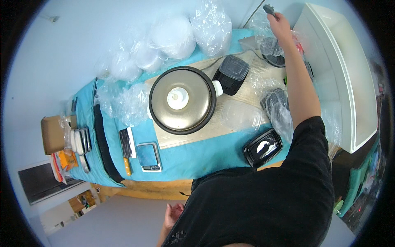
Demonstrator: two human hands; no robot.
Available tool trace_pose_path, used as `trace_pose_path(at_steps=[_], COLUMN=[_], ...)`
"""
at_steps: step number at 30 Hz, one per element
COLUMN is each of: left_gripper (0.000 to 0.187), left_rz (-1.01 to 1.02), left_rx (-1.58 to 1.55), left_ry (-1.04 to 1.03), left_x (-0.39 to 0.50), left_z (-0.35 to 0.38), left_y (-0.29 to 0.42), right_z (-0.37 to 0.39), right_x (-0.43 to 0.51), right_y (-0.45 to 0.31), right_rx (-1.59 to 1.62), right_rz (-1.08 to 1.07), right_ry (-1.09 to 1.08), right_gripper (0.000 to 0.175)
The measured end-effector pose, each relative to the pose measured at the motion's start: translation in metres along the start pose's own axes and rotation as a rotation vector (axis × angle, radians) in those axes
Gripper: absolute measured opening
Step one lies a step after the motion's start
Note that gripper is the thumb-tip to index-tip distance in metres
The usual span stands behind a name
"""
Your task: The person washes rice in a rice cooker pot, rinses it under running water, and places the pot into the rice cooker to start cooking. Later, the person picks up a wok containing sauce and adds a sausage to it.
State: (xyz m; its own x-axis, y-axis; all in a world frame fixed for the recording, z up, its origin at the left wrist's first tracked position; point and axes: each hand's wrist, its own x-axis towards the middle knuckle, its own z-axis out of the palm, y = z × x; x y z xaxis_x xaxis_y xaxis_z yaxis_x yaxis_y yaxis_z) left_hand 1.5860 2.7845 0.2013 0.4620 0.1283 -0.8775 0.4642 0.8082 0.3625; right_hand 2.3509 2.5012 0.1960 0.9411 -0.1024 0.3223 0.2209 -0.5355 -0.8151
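Note:
My right hand (280, 26) is stretched to the far right corner of the table, its fingers closed on a small dark object (269, 10) with a notched end, too small to name. My left hand (174, 214) hangs beside my waist with loosely bent fingers, and nothing shows in it. A round pot with a metal lid (193, 89) and white handles stands on a beige board. Right of it are black plastic containers (229, 85) with a clear lid on top and a clear plastic container (239, 115). A black tray (264, 147) lies at the near edge.
A cleaver (126, 145) with a wooden handle and a kitchen scale (148, 156) lie left of the board. Bagged plastic bowls (172, 38) line the wall. Bagged black containers (277, 108) lie under my right arm. A large white bin (342, 77) stands on the right, a cardboard box (52, 134) far left.

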Motion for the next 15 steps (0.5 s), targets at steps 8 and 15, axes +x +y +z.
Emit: trace_pose_path(at_steps=[8,15], left_gripper=[0.075,0.074], left_rz=[-0.017,0.025], left_rx=[-0.052,0.054], left_ry=[0.002,0.011], left_x=[-0.002,0.009], left_z=[0.014,0.034], left_y=[-0.002,0.006], right_z=[0.039,0.078], right_x=[0.050,0.034], right_y=[-0.049,-0.061], right_rx=[0.339,0.392], right_rz=[0.329,0.061], right_ry=[-0.317,-0.490], right_gripper=[0.047,0.033])
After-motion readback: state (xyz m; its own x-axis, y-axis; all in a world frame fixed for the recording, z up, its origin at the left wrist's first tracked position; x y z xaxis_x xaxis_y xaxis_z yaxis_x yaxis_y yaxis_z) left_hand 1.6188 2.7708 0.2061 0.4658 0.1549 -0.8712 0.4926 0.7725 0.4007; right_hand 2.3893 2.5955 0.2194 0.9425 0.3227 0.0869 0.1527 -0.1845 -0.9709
